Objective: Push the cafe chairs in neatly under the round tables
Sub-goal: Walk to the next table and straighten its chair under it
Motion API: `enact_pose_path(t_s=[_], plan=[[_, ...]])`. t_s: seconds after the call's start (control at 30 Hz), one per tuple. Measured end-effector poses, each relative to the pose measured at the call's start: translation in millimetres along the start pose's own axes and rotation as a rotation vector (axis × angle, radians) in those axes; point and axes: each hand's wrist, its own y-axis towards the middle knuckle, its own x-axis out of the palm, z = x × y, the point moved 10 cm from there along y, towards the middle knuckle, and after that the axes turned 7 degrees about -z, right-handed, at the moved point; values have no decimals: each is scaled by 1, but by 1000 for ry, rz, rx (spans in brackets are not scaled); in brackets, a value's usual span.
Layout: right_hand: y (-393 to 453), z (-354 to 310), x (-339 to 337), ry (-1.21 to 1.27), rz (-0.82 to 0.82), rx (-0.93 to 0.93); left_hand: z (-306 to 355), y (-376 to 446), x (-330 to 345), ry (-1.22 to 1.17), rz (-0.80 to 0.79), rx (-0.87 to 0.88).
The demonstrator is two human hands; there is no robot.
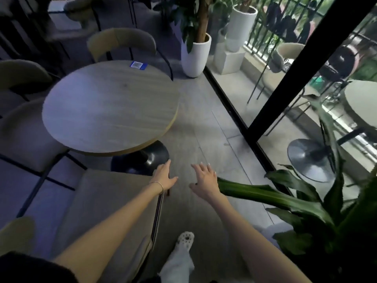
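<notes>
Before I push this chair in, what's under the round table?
Under the round table only its black pedestal base shows, just beyond the nearest chair's seat. The tabletop covers the floor beneath it.

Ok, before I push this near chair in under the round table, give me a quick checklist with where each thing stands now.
1. Left hand on the chair: ok, it rests at the seat's front corner.
2. Right hand on the chair: not ok, it is open over the floor.
3. Path to the table: ok, nothing shows between seat and pedestal.
4. Tabletop safe to bump: ok, only a flat blue card.
5. Plant clear of the right arm: not ok, a leaf lies close.
6. Chair legs free: cannot tell, hidden.
</notes>
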Motion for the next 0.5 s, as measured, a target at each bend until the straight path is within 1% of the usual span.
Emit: enact_pose_path(t_s=[0.13, 0.3, 0.4, 0.5], plan=[[48, -7, -32, -47, -13, -51, 17, 43, -27, -8, 14, -32], [116, -5, -92, -140, -66, -98, 60, 105, -81, -98, 70, -9], [156, -1, -131, -140, -70, -105, 90, 143, -111, -128, 89, 16], [193, 3, -167, -133, -72, -116, 110, 177, -141, -153, 96, 3]])
